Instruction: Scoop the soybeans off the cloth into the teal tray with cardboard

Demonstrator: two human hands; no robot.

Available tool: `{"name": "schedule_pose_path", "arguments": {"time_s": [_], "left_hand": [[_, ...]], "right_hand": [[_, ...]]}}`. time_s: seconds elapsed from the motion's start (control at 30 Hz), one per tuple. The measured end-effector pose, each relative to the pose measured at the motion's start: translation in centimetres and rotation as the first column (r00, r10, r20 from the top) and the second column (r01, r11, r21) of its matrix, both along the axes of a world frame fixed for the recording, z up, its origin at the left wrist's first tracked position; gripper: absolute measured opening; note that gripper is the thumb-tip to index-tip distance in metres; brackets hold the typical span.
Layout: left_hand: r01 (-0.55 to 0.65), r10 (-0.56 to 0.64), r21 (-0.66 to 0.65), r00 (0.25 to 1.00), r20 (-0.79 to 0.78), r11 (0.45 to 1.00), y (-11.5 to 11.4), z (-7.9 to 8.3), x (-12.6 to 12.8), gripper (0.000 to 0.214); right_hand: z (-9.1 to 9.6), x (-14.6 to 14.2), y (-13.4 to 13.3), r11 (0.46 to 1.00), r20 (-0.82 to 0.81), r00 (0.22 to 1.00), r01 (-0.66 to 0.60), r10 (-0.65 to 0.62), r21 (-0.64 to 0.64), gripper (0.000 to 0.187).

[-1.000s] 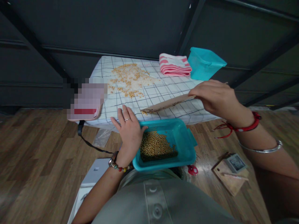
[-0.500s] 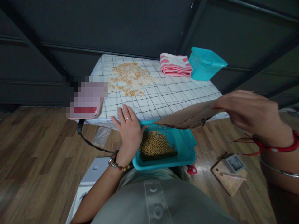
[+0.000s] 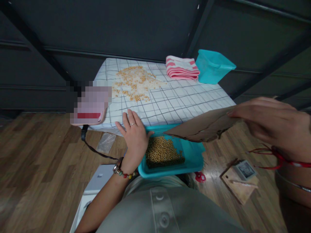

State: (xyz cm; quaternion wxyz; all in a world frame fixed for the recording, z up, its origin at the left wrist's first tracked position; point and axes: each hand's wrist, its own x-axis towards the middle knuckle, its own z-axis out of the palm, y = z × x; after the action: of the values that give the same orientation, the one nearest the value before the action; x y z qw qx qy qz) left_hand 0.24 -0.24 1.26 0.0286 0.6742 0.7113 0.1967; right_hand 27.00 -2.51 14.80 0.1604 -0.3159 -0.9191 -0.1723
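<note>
A turquoise plastic bin (image 3: 191,166) lies against the front of my body at the table's edge, with soybeans (image 3: 162,150) gathered in its left part. My left hand (image 3: 136,136) rests at the bin's left rim, fingers spread over the table edge and thumb over the rim. My right hand (image 3: 274,121) pinches one end of a brown piece of cardboard (image 3: 206,124), which slants down to the left above the bin's far side. On the checked tablecloth (image 3: 175,100) is a spread of soybeans mixed with rice (image 3: 138,82).
Toward the back right sit a folded pink-and-white towel (image 3: 182,68) and a second turquoise bin (image 3: 213,68). A pink phone-like item (image 3: 92,105), partly blurred out, with a black strap is at the left. A wooden block with a small grey device (image 3: 245,170) lies on the floor.
My right hand has moved a little to the right and down, taking the cardboard along. My left hand, the bin and the soybeans look the same.
</note>
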Motion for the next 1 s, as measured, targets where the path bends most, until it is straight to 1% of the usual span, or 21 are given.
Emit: {"name": "schedule_pose_path", "arguments": {"time_s": [0.13, 0.27, 0.4, 0.47, 0.5, 0.57, 0.73, 0.83, 1.0], "left_hand": [[-0.004, 0.004, -0.010, 1.000, -0.010, 1.000, 0.1, -0.1, 0.0, 0.081], [0.002, -0.001, 0.025, 1.000, -0.019, 1.000, 0.1, -0.4, 0.0, 0.078], [0.009, -0.003, 0.103, 0.998, -0.059, 0.995, 0.1, -0.9, 0.0, 0.075], [-0.002, 0.014, 0.134, 0.996, -0.089, 0.991, 0.2, -1.2, 0.0, 0.073], [-0.012, 0.027, 0.142, 0.994, -0.110, 0.990, 0.2, -1.4, 0.0, 0.072], [-0.038, 0.061, 0.147, 0.986, -0.157, 0.988, 0.3, -1.8, 0.0, 0.069], [-0.059, 0.096, 0.163, 0.969, -0.228, 0.985, 0.6, -2.4, 0.0, 0.066], [-0.092, 0.126, 0.149, 0.962, -0.243, 0.985, 0.7, -2.6, 0.1, 0.067], [-0.084, 0.116, 0.153, 0.970, -0.214, 0.985, 0.9, -2.7, 0.1, 0.070]], "right_hand": [[-0.2, 0.5, 1.4, 0.993, 0.045, 0.998, 0.028, -0.034, 0.117, 0.028], [-0.5, 0.4, 3.3, 0.969, 0.022, 0.998, 0.056, -0.063, 0.242, 0.022], [-0.8, -0.4, 5.7, 0.920, -0.069, 0.992, 0.126, -0.108, 0.371, 0.020], [-0.9, -0.9, 7.1, 0.899, -0.133, 0.987, 0.141, -0.093, 0.414, 0.021], [-1.0, -1.3, 7.9, 0.896, -0.156, 0.984, 0.145, -0.087, 0.419, 0.022], [-1.3, -2.0, 9.4, 0.908, -0.160, 0.983, 0.148, -0.091, 0.392, 0.023], [-2.5, -4.6, 12.5, 0.939, -0.165, 0.986, 0.057, 0.000, 0.340, 0.034], [-3.4, -6.3, 13.7, 0.944, -0.141, 0.988, -0.014, 0.064, 0.329, 0.037], [-4.6, -9.2, 14.9, 0.951, -0.138, 0.983, -0.074, 0.121, 0.301, 0.036]]}}
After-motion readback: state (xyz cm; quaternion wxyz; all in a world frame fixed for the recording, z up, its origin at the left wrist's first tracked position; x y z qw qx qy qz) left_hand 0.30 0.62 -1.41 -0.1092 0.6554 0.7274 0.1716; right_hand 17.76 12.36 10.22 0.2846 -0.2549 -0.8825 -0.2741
